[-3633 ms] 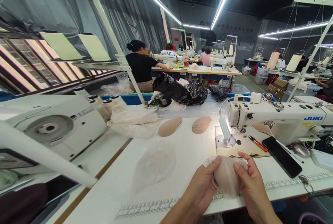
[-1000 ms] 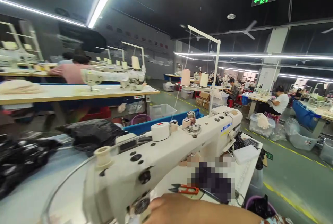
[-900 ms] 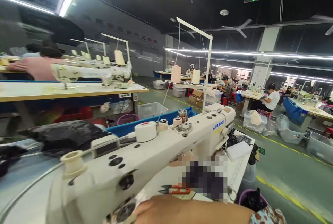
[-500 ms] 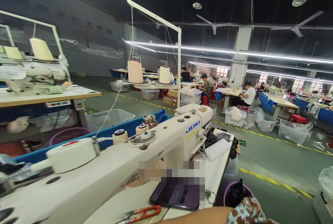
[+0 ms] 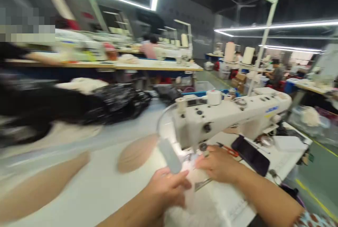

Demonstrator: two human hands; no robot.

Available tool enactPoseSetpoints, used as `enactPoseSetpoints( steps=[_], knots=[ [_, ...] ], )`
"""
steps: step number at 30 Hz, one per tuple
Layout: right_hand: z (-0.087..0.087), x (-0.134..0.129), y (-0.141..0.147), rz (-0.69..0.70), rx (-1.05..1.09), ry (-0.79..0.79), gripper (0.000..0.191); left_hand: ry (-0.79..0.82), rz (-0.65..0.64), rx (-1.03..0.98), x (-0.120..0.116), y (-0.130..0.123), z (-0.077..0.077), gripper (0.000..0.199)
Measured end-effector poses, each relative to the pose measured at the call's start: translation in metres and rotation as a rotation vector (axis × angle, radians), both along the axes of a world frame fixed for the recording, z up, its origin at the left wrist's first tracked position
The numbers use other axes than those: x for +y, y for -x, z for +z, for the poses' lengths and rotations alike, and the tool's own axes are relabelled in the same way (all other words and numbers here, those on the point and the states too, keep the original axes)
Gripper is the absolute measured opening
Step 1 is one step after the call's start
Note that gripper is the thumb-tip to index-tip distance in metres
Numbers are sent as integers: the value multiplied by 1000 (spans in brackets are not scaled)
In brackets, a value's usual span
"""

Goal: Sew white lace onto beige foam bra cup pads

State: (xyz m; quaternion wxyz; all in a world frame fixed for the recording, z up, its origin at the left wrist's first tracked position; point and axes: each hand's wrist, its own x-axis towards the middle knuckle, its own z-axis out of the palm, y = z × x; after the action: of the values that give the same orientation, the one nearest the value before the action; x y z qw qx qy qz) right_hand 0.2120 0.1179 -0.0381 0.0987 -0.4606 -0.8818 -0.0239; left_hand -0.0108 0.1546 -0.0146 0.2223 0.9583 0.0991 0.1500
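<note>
A white sewing machine (image 5: 227, 114) stands on the worktable before me. My right hand (image 5: 219, 162) is beside its needle area, fingers closed at the edge of a pale, whitish cloth (image 5: 195, 202). To the left, my left hand (image 5: 167, 188) has its fingers curled at the same cloth; blur and the hand itself hide much of the grip. A grey lamp head (image 5: 170, 155) on a bent neck hangs just above the left fingers. Behind the right hand lie orange-handled snips (image 5: 229, 150) and a dark phone (image 5: 250, 155).
Black plastic bags (image 5: 118, 102) and pale cloth lie on the table's far left side. A thread stand post (image 5: 265, 40) rises behind the machine. A white box (image 5: 289, 143) and a key ring (image 5: 274, 175) are at the right. Co-workers sit at benches beyond.
My view has swung left and down, so the machine appears farther right and smaller. Both hands now show at the needle area; before, mainly a forearm and patterned sleeve showed below.
</note>
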Motion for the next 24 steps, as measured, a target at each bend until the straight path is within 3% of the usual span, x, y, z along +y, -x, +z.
enactPoseSetpoints(
  steps=[2,5,10,24],
  knots=[
    [-7,-2,-9,-23,98,-37,22,33,80,69,-7,24,-2,28],
    [-14,-5,-15,29,172,-21,27,49,100,108,-11,32,1,47],
    [-15,-14,-11,51,193,-10,31,33,61,100,-12,24,6,47],
    [-11,-15,-13,-8,195,27,41,10,58,30,-11,25,4,36]
  ],
)
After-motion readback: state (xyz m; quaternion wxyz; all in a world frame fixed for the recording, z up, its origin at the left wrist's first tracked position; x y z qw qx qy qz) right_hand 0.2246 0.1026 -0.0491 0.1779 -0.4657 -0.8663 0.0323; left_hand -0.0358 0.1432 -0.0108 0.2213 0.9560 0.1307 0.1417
